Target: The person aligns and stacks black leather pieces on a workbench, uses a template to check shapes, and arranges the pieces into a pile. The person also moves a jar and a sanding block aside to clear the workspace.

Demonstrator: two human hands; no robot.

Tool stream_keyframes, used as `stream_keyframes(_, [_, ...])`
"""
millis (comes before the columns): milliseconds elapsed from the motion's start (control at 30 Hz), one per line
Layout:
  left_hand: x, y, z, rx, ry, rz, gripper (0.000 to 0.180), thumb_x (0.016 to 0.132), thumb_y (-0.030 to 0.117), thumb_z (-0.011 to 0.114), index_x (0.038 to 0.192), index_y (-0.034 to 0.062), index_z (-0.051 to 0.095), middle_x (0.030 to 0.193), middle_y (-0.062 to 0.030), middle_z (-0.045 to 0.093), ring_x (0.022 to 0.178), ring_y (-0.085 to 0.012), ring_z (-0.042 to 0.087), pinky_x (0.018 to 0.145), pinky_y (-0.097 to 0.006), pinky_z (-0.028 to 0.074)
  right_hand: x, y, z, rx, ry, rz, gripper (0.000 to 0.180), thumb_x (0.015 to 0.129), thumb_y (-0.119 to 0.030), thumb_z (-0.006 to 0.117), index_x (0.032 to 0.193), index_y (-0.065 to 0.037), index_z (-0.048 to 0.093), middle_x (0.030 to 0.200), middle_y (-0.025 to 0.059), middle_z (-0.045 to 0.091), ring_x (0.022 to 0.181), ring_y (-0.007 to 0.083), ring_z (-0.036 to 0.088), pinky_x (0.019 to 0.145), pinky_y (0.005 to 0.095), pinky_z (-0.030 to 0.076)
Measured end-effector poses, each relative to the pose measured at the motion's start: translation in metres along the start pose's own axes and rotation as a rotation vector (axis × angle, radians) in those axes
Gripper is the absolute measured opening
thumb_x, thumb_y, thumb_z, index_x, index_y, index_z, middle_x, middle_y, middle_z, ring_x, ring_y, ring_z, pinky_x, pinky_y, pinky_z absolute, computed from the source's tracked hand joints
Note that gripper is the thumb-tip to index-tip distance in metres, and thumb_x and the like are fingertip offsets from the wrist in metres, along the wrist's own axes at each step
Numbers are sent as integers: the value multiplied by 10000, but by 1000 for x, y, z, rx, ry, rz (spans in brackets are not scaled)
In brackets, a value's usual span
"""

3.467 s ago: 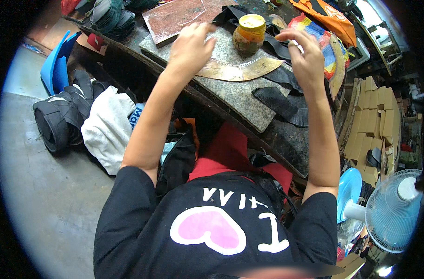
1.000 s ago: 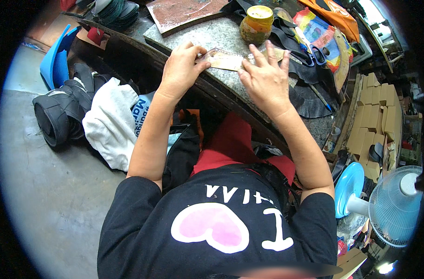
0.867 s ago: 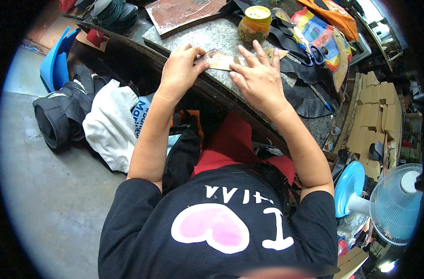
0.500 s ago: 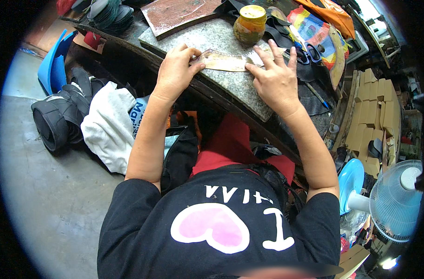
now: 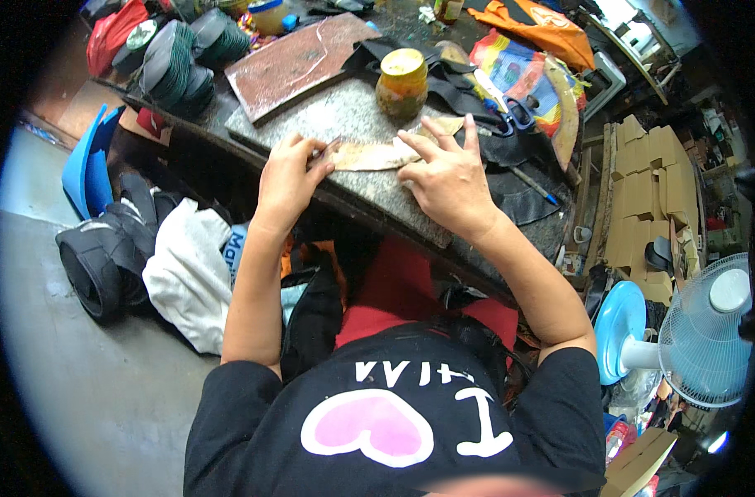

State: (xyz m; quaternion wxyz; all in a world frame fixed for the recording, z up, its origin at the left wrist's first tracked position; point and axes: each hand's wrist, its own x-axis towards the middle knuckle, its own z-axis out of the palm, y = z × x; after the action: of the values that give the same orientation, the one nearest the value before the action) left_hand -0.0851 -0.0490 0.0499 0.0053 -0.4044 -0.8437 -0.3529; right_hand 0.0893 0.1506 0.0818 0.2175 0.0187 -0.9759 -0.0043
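Observation:
A narrow, curved tan strip with a stained surface lies over a speckled stone slab near the bench edge. At its left end, my left hand is closed, thumb and forefinger pinching the tip. My right hand rests over the right part, fingers spread and thumb at the strip's near edge. Part of the strip is hidden under these fingers, and its far right end shows beyond them. Just behind the strip stands a smeared jar with yellowish contents.
A reddish-brown board lies behind the slab. To the right are blue-handled scissors, a pen and black material. Stacks of dark round pieces stand at the back left. A fan is close to my right elbow.
The view has tilted, so the bench sits lower and further left in the picture. My right fingers have shifted along the strip, and its right end now shows past them.

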Motion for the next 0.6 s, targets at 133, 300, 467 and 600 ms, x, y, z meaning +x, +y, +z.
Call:
stream_keyframes(133, [-1, 0, 1, 17, 4, -10, 300, 790, 167, 796, 1039, 40, 688, 986, -144, 631, 979, -356, 621, 830, -430, 507, -2, 38, -26, 206, 4, 260, 282, 771, -2, 612, 934, -180, 758, 1297, 31, 671, 1310, 300, 529, 1162, 587, 274])
stream_keyframes(300, [0, 9, -1, -148, 57, -4, 314, 812, 77, 745, 1073, 29, 579, 872, -136, 628, 822, -329, 643, 769, -393, 520, -23, 60, -45, 582, 61, 523, 515, 837, -5, 600, 1338, -121, 613, 1194, 93, 707, 1066, 176, 634, 986, 271, 456])
stream_keyframes(467, [-3, 55, -36, -989, -349, -247, 310, 934, 37, 642, 1191, 24, 470, 815, -42, 621, 674, -104, 626, 550, -223, 518, -74, 71, -45, 598, 400, 486, 551, 873, 11, 591, 1411, -93, 525, 1048, 104, 701, 913, 186, 666, 808, 304, 525])
stream_keyframes(600, [11, 102, -53, -1262, -329, -187, 303, 977, 16, 569, 1250, -11, 440, 911, -119, 654, 774, -183, 708, 660, -283, 619, -124, 72, -39, 430, 462, 521, 623, 872, 14, 584, 1475, -60, 441, 1089, 131, 651, 1009, 257, 640, 949, 378, 495])
